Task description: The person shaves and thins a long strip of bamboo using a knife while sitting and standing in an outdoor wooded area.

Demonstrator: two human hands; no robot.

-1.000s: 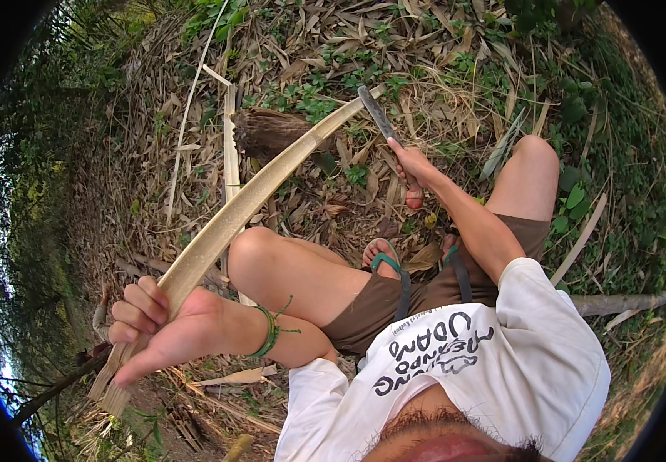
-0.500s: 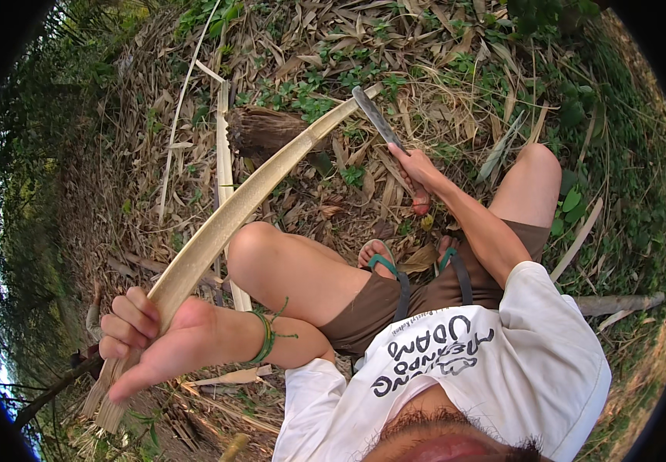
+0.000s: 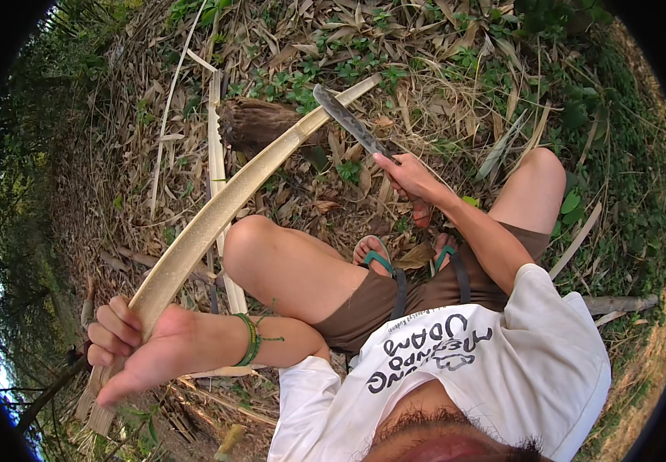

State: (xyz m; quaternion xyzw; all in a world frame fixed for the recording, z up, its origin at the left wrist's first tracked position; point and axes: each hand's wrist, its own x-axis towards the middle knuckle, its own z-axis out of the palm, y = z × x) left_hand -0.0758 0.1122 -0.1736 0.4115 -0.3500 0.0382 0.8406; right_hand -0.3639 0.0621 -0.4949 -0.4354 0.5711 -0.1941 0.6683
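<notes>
A long, pale split bamboo strip (image 3: 229, 196) slants from the lower left up to the top middle, bending slightly. Around its lower end my left hand (image 3: 148, 339) is closed, and the frayed tip sticks out below the fist. In my right hand (image 3: 411, 179) is a machete (image 3: 351, 123) with a dark blade and a reddish handle end. The blade crosses the strip near its far end, edge apparently against it. Beneath the far part of the strip lies a short brown log (image 3: 260, 123).
My bent knees and sandalled feet (image 3: 375, 254) are close below the strip. Another bamboo piece (image 3: 216, 154) lies on the ground to the left, with a thin strip (image 3: 167, 115) beside it. Dry leaves and green plants cover the ground. A branch (image 3: 618, 304) lies at the right.
The machete blade has moved left along the bamboo strip, away from its far tip. My left hand has shifted slightly left and down with the strip.
</notes>
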